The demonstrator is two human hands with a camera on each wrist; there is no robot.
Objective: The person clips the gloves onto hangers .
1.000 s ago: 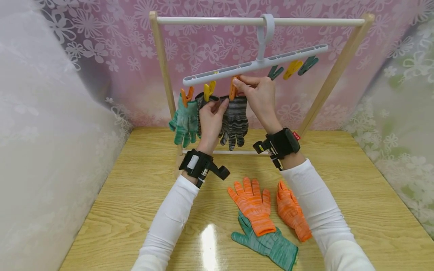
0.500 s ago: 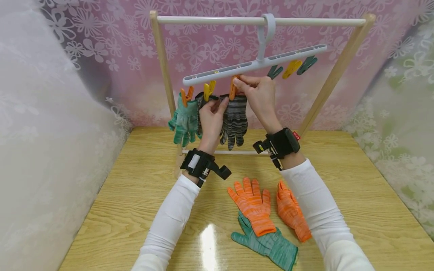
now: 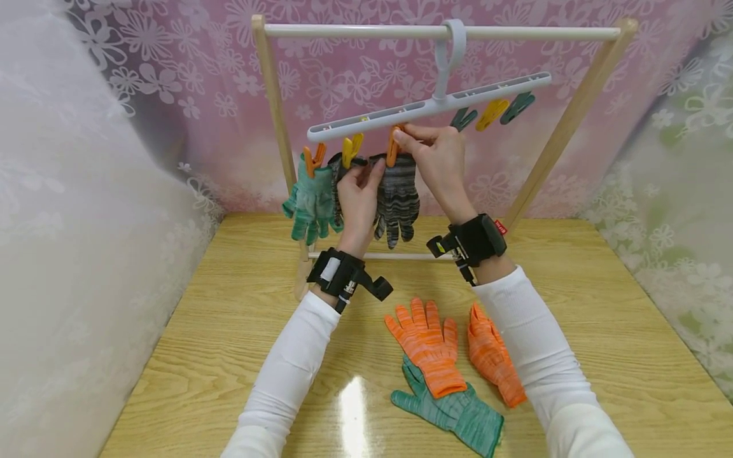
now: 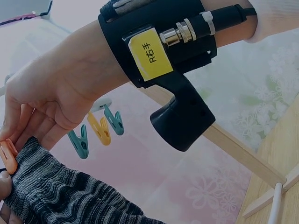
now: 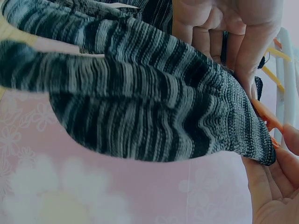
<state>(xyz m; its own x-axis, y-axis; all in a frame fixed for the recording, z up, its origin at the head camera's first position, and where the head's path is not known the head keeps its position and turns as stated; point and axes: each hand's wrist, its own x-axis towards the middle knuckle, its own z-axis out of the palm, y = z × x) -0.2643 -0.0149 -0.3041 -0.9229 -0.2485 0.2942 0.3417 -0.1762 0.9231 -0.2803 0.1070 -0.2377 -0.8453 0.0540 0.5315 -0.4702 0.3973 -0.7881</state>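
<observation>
My left hand (image 3: 357, 200) pinches the cuff edge of a black-and-grey striped knit glove (image 3: 397, 197), whose fingers hang down. An orange clothespin (image 3: 392, 147) at that cuff is pinched between the thumb and fingers of my right hand (image 3: 443, 162). In the right wrist view the glove (image 5: 154, 102) spreads across the picture, with the clothespin (image 5: 267, 116) at its cuff. The left wrist view has the right hand (image 4: 51, 98) above the cuff. Left of these, a second dark glove (image 3: 338, 166) hangs from a yellow clothespin (image 3: 350, 151), partly hidden by my left hand.
The grey clip hanger (image 3: 372, 124) tilts down to the left on a wooden-sided rack's white bar (image 3: 355, 32). A green glove (image 3: 314, 203) hangs at its left end; green and yellow clothespins (image 3: 491, 114) hang right. Orange gloves (image 3: 426, 350) and a green glove (image 3: 458, 413) lie on the table.
My left hand and the striped glove's cuff have risen slightly toward the orange clothespin. The right hand keeps its pinch on the clothespin, nearly still.
</observation>
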